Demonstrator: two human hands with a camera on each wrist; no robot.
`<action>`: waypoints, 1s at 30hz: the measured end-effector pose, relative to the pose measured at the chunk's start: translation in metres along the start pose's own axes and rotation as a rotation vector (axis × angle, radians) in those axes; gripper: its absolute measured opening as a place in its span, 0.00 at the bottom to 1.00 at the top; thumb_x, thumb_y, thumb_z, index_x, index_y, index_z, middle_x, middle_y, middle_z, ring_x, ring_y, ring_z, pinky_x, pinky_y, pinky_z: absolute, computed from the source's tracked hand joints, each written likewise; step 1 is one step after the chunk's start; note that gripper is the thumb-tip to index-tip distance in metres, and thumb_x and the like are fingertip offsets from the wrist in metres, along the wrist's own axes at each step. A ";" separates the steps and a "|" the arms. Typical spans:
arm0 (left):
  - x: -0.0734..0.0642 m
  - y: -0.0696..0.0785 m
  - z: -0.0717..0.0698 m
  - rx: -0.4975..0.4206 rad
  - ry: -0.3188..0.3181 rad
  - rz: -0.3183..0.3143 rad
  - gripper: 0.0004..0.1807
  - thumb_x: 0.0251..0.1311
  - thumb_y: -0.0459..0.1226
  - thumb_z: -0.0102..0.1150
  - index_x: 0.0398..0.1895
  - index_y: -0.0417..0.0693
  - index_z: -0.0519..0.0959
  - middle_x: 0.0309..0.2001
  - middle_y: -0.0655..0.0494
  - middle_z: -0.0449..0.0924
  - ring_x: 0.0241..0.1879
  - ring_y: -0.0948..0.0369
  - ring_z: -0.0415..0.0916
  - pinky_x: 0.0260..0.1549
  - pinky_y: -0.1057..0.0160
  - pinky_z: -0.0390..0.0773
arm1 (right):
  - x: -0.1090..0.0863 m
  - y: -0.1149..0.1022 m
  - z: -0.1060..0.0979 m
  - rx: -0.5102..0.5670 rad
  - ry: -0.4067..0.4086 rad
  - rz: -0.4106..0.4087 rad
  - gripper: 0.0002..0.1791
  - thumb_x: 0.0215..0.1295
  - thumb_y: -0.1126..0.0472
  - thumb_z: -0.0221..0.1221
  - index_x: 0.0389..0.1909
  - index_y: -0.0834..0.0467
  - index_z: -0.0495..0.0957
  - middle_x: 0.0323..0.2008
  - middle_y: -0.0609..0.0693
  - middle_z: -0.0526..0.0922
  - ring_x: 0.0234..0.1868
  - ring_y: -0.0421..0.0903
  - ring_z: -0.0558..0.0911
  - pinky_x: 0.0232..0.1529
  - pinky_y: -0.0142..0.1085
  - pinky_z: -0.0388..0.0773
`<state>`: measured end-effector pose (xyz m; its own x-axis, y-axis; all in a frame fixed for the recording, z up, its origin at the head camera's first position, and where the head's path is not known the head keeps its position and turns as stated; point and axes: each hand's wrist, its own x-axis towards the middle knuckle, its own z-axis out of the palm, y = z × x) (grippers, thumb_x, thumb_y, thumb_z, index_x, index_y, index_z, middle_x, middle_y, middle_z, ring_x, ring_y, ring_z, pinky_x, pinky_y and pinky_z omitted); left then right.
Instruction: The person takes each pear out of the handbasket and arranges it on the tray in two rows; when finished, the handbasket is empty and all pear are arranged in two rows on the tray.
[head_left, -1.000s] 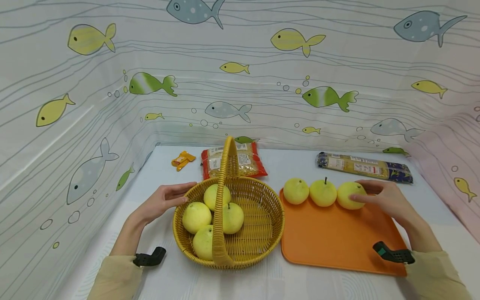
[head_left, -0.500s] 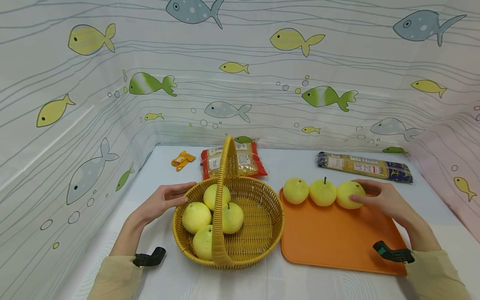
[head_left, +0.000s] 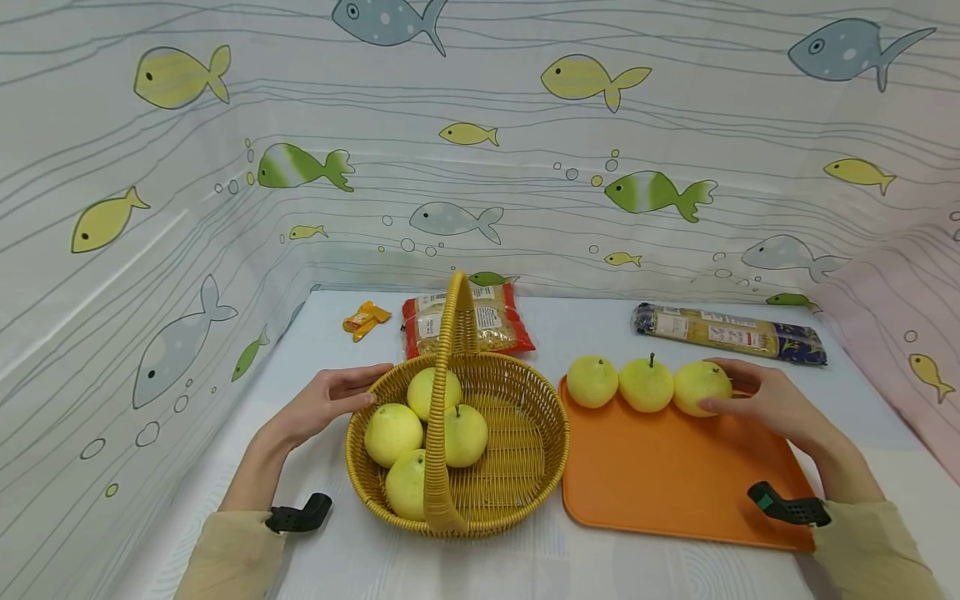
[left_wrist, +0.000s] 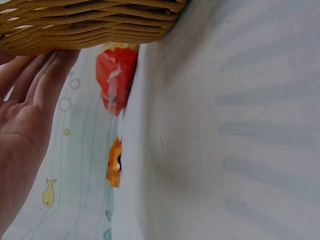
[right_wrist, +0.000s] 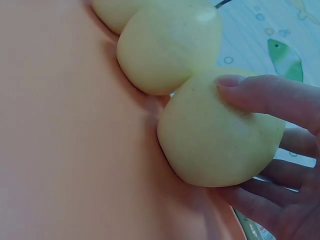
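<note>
In the head view my left hand [head_left: 330, 402] touches the outer left side of a yellow wicker basket [head_left: 557, 417]. Its fingers reach out fairly straight against the weave [left_wrist: 100, 25], as the left wrist view shows. Several round yellow pears [head_left: 394, 435] lie in the left half of the basket, partly behind its tall handle. My right hand [head_left: 772, 400] grips the rightmost pear [right_wrist: 215, 135] of a row of three, thumb on the near side and fingers round the far side. That row, with a middle pear [head_left: 646, 386] and a left pear [head_left: 592, 382], sits along the back of an orange tray [head_left: 675, 475].
Behind the basket lies a red-edged bag of dry food [head_left: 495, 321], with small orange wrapped packets [head_left: 365, 320] to its left. A long pack of noodles [head_left: 727, 333] lies at the back right. Fish-printed cloth walls [head_left: 525, 183] enclose the table [head_left: 585, 321].
Both hands stay almost where they were. My right thumb has slid slightly lower on the rightmost pear; the basket and the tray have not moved.
</note>
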<state>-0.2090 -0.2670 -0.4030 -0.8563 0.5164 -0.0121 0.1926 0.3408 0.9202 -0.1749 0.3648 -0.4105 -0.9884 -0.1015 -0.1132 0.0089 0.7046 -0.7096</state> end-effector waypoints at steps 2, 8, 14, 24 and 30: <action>0.000 0.000 0.000 0.000 0.000 0.000 0.29 0.71 0.38 0.58 0.73 0.42 0.67 0.72 0.43 0.66 0.61 0.74 0.73 0.56 0.74 0.73 | 0.000 -0.001 0.000 0.000 0.000 0.007 0.47 0.61 0.43 0.68 0.74 0.62 0.62 0.68 0.69 0.68 0.66 0.70 0.68 0.60 0.67 0.65; 0.000 -0.001 -0.001 0.003 0.003 -0.006 0.29 0.70 0.38 0.58 0.73 0.43 0.67 0.72 0.44 0.66 0.61 0.74 0.73 0.56 0.74 0.74 | 0.001 0.001 0.001 -0.004 -0.010 0.017 0.48 0.61 0.42 0.67 0.75 0.62 0.61 0.69 0.69 0.67 0.67 0.70 0.67 0.61 0.68 0.64; -0.001 -0.001 -0.001 -0.005 0.002 -0.012 0.29 0.70 0.38 0.58 0.73 0.42 0.67 0.72 0.43 0.66 0.60 0.74 0.73 0.56 0.74 0.74 | 0.002 0.003 0.001 -0.002 -0.010 0.003 0.47 0.61 0.42 0.68 0.75 0.60 0.61 0.69 0.68 0.67 0.67 0.69 0.68 0.61 0.68 0.64; -0.001 0.000 -0.001 0.003 0.002 -0.007 0.29 0.71 0.38 0.58 0.73 0.43 0.67 0.72 0.44 0.66 0.61 0.74 0.73 0.56 0.74 0.73 | 0.000 0.002 -0.001 -0.006 -0.008 -0.007 0.47 0.61 0.44 0.69 0.75 0.60 0.62 0.69 0.68 0.68 0.66 0.69 0.69 0.60 0.67 0.65; 0.000 0.000 -0.001 0.003 0.001 -0.003 0.29 0.71 0.38 0.57 0.73 0.43 0.67 0.72 0.43 0.66 0.61 0.73 0.73 0.56 0.73 0.74 | -0.003 0.003 -0.008 -0.022 0.035 -0.043 0.44 0.62 0.44 0.68 0.74 0.58 0.64 0.68 0.64 0.71 0.63 0.62 0.74 0.55 0.40 0.79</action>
<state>-0.2090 -0.2676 -0.4027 -0.8572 0.5148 -0.0150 0.1911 0.3449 0.9190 -0.1733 0.3727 -0.4071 -0.9924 -0.1080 -0.0584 -0.0367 0.7151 -0.6980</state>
